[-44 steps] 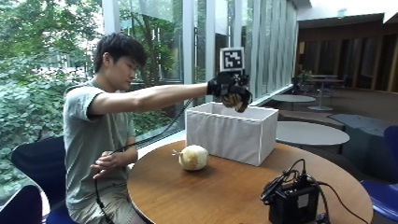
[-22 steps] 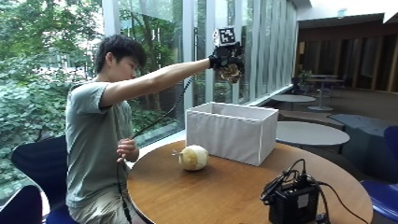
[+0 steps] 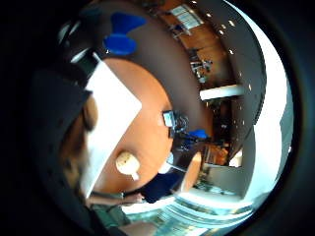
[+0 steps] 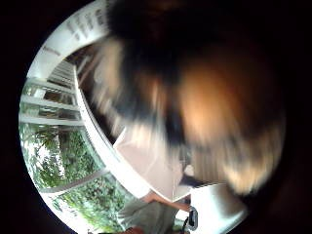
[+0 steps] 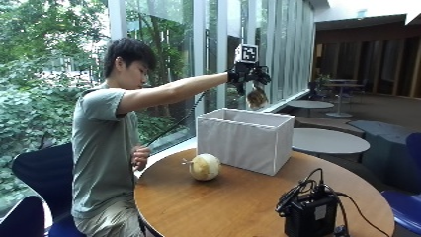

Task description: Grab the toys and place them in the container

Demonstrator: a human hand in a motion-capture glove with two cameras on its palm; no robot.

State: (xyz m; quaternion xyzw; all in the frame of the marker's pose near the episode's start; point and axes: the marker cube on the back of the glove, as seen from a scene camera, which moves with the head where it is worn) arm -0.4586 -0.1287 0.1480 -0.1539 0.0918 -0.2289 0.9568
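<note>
- Raised right hand [image 5: 248, 75] grips a brown furry toy [image 5: 257, 98], fingers curled round it.
- White container [image 5: 246, 138] directly below the grip.
- Round pale toy [image 5: 204, 167] lower, beside it.

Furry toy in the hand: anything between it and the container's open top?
Nothing visible. The gloved right hand holds the furry brown toy in the air above the white fabric container, whose top is open. The round cream toy lies on the table beside it.
</note>
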